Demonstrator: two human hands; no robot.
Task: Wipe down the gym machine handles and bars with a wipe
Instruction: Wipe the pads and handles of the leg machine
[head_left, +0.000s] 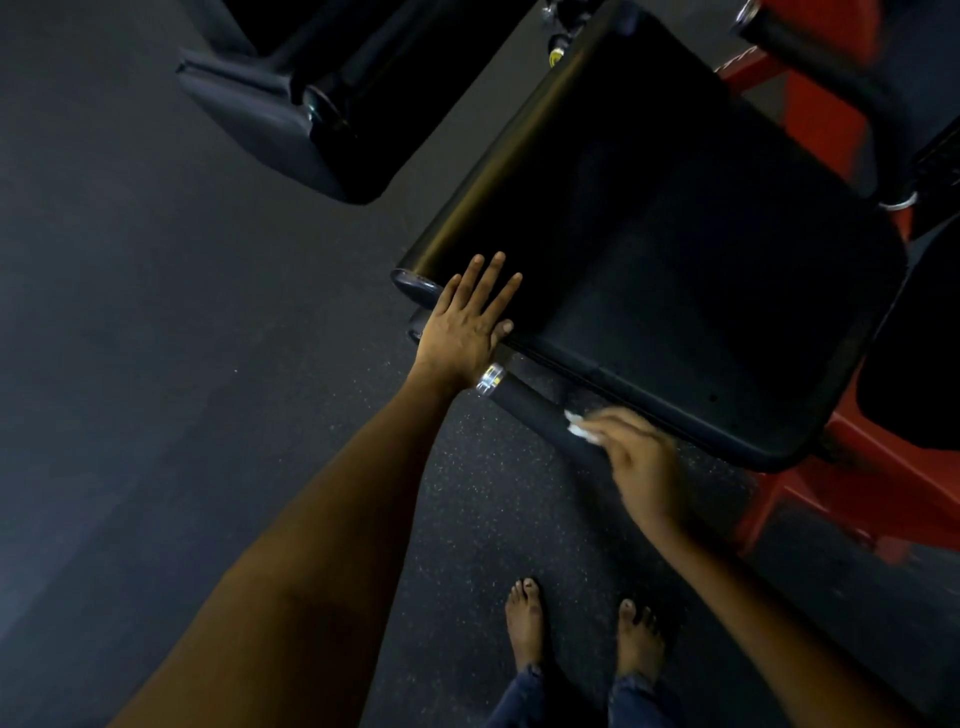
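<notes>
While left hand (465, 325) lies flat, fingers straight and spread, on near corner of black seat pad (675, 249), right hand (636, 460) pinches white wipe (582, 428) against dark handle bar (540, 410) under pad's front edge. Right hand blurred. Chrome collar (490, 379) on bar beside left wrist. Red frame (852, 499) at right. Bare feet (524, 621) on speckled floor (208, 364).

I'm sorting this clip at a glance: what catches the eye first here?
Two bare hands at a big black seat pad mid-frame: the left hand lies flat, fingers spread, on its near corner, while the right hand presses a white wipe onto the black handle just below. Red frame glows at right; bare feet stand below.
</notes>
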